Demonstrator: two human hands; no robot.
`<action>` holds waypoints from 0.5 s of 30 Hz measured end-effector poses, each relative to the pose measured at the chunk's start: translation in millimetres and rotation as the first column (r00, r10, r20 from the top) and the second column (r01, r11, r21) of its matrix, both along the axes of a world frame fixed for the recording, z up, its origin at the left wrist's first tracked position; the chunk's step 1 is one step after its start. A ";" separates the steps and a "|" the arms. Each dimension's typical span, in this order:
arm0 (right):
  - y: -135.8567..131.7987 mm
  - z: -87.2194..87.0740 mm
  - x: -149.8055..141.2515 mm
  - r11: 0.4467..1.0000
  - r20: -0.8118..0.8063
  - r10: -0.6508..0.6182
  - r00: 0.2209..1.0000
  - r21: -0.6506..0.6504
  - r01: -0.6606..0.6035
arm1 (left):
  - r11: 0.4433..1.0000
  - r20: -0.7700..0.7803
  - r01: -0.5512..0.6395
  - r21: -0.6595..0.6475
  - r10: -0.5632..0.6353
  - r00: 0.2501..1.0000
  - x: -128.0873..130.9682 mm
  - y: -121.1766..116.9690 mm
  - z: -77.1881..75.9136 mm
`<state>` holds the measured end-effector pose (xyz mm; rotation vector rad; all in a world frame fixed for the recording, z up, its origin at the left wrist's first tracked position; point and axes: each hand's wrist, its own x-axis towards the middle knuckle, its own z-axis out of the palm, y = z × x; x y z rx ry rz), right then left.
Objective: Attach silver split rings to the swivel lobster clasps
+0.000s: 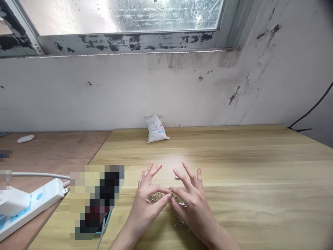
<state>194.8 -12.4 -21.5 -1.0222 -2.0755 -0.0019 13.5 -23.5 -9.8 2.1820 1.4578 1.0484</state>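
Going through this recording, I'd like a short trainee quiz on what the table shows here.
1. What small metal things lie beneath the left hand?
2. True or false: the white bag sits near the far edge of the table, beyond both hands.
3. Which is nearer the white power strip: A, the left hand, or B, the right hand?

Key: 1. Small metal rings; 2. True; 3. A.

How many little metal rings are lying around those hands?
5 visible: three rings in a row and one above them, by the left hand; one by the right hand. Others may be hidden.
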 end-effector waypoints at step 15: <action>1.8 -4.7 4.4 0.998 0.130 0.044 0.991 0.043 -0.050 | 0.999 0.017 -0.049 -0.014 0.049 0.999 0.1 -0.1 -2.5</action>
